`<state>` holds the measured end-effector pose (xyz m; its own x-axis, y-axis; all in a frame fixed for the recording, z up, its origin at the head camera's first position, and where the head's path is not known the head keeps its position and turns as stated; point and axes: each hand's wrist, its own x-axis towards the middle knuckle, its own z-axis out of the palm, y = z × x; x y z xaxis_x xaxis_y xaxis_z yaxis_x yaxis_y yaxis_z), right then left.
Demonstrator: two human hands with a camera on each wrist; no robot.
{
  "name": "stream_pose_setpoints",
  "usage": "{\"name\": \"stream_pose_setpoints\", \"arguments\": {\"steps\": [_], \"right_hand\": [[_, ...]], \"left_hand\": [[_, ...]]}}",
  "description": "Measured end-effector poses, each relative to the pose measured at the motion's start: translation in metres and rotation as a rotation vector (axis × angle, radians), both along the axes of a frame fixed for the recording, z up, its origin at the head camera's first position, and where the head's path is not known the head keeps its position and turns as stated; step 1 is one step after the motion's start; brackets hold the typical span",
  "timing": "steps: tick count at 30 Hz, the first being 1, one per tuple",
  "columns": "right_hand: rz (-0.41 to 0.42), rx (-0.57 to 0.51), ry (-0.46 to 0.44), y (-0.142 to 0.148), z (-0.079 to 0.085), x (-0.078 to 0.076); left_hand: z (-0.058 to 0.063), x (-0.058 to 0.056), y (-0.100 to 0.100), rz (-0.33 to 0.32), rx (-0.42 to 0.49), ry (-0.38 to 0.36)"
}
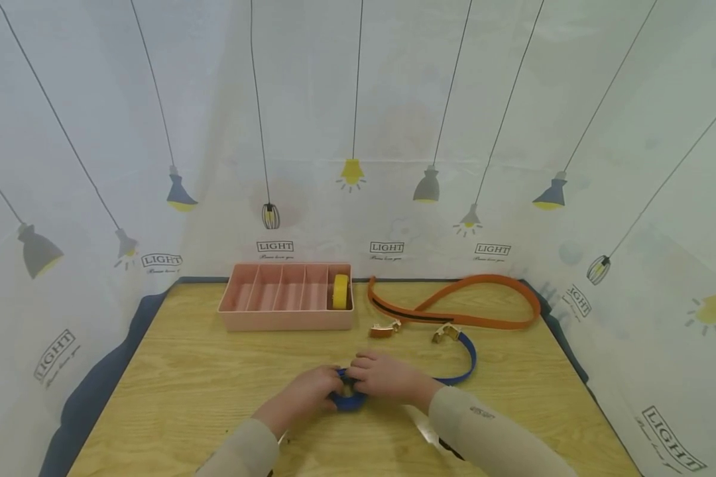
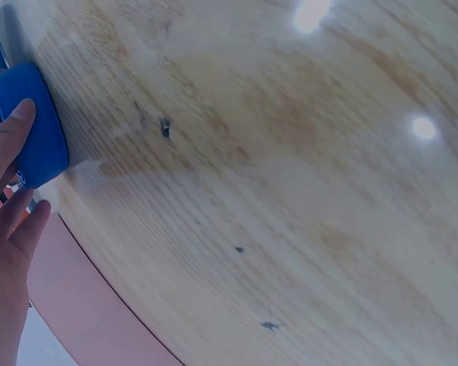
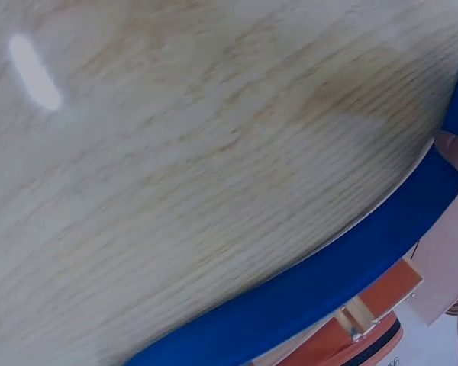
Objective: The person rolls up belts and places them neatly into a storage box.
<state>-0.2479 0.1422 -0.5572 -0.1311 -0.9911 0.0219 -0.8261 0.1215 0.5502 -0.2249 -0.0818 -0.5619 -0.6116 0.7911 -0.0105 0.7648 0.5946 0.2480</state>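
A blue belt [image 1: 349,403] is partly rolled into a coil on the table in front of me. Its loose end [image 1: 471,358] curves off to the right and finishes in a gold buckle [image 1: 446,332]. My left hand [image 1: 307,394] grips the coil from the left, thumb laid on its outer face in the left wrist view. From the right, my right hand [image 1: 390,379] holds the belt at the coil; its thumb [image 3: 456,151] lies on the blue strap [image 3: 328,263]. In the head view, my hands cover part of the coil.
Behind the hands stands a pink divided tray [image 1: 286,321], a yellow roll [image 1: 340,291] in its rightmost compartment. An orange belt [image 1: 495,323] with a gold buckle [image 1: 384,330] lies looped at the back right. A lamp-printed white curtain [image 1: 394,99] surrounds the wooden table [image 1: 185,377].
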Motion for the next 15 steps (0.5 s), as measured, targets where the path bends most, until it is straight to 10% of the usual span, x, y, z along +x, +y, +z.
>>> {"name": "stream_pose_setpoints", "arguments": {"steps": [15], "right_hand": [[-0.220, -0.065, -0.082, -0.016, -0.002, 0.008]], "left_hand": [[-0.002, 0.005, 0.009, 0.141, 0.099, 0.087]]}}
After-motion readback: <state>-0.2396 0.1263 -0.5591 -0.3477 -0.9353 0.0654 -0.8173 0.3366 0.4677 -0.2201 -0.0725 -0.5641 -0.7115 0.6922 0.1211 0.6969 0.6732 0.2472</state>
